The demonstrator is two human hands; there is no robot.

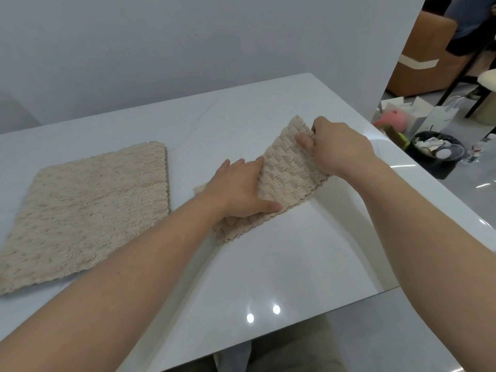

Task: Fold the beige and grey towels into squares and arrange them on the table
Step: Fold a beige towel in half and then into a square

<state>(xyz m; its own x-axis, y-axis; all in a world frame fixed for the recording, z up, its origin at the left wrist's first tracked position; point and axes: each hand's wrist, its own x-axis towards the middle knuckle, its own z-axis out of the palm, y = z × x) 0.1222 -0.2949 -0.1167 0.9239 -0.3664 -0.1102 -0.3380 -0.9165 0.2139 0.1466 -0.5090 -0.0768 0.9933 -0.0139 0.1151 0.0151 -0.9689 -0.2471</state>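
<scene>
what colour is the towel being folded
The towel is beige, with a raised blocky weave; the head view shows it best.

Single head-worn view, forward and down (close) over the table [268, 264].

Glossy white table [295, 264], plain room.
Pale grey wall [188, 49] beyond its far edge. Right of table: grey floor [456, 167], black bin [436, 153], white paper bag [442, 118], orange-brown seat [424, 68]. Two light glints [276, 309] near table's front edge.
</scene>
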